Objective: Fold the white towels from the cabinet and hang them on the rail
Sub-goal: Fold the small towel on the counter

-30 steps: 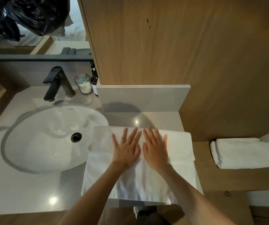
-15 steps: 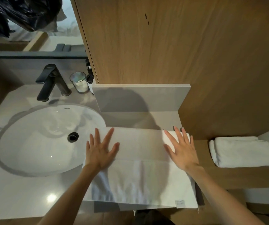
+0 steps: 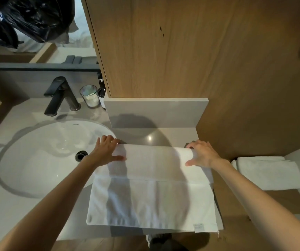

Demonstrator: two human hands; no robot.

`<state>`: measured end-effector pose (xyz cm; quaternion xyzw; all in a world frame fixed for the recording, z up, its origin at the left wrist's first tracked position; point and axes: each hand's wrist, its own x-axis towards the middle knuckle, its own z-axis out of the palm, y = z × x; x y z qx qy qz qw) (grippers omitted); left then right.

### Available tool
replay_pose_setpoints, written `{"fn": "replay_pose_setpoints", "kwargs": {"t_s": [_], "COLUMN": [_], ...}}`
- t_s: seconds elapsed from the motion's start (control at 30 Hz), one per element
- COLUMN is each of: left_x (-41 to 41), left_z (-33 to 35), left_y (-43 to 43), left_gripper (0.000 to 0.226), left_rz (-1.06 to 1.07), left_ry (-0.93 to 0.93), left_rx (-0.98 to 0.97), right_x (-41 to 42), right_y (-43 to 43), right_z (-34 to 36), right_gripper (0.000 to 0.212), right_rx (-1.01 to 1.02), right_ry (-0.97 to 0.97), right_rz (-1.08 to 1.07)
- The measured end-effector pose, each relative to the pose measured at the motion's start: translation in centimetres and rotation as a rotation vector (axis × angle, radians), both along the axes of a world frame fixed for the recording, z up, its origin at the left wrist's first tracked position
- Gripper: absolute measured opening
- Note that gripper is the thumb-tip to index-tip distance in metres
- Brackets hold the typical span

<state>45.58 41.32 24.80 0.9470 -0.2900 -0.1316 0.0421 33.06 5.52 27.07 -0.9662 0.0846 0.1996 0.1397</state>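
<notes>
The white rectangular cotton towel [image 3: 151, 196] lies flat on the grey stone countertop [image 3: 9, 205] in front of the person, its far third doubled over into a thicker band. The left hand [image 3: 105, 151] grasps the far left corner of that band, fingers curled over the edge and thumb laid on top. The right hand [image 3: 202, 154] grasps the far right corner the same way. A small pale label [image 3: 198, 227] sits at the near right corner, its print too small to read.

Left of the left hand is the white oval basin [image 3: 37, 160] with a dark drain hole [image 3: 81, 155], and the towel's left edge overlaps the rim. Beyond that hand stand a black metal tap [image 3: 60, 96] and a clear glass tumbler [image 3: 89, 96] holding something pale that I cannot make out. A dark bottle [image 3: 102, 95] beside it is half hidden by the wooden cabinet panel [image 3: 163, 51].

Right of the right hand, a second folded white towel [image 3: 268, 173] rests on a wooden shelf [image 3: 281, 201]. Below the counter edge, a shoe [image 3: 156, 240] is cut off by the frame.
</notes>
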Motion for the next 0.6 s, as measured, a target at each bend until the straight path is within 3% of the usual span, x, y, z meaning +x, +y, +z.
{"fn": "replay_pose_setpoints", "kwargs": {"t_s": [0.2, 0.4, 0.6], "left_x": [0.4, -0.9, -5.7], "left_z": [1.6, 4.9, 4.5], "left_y": [0.6, 0.7, 2.9], "left_gripper": [0.064, 0.038, 0.042], "left_rz": [-0.04, -0.056, -0.088], "left_ry": [-0.035, -0.192, -0.259], "left_rx": [0.01, -0.12, -0.228], "right_x": [0.6, -1.5, -6.4], "right_y": [0.5, 0.3, 1.1], "right_z": [3.0, 5.3, 5.2], "right_gripper": [0.05, 0.026, 0.025], "right_rx": [-0.078, -0.096, -0.136], "right_ry": [-0.007, -0.221, -0.381], "right_rz": [0.062, 0.069, 0.164]}}
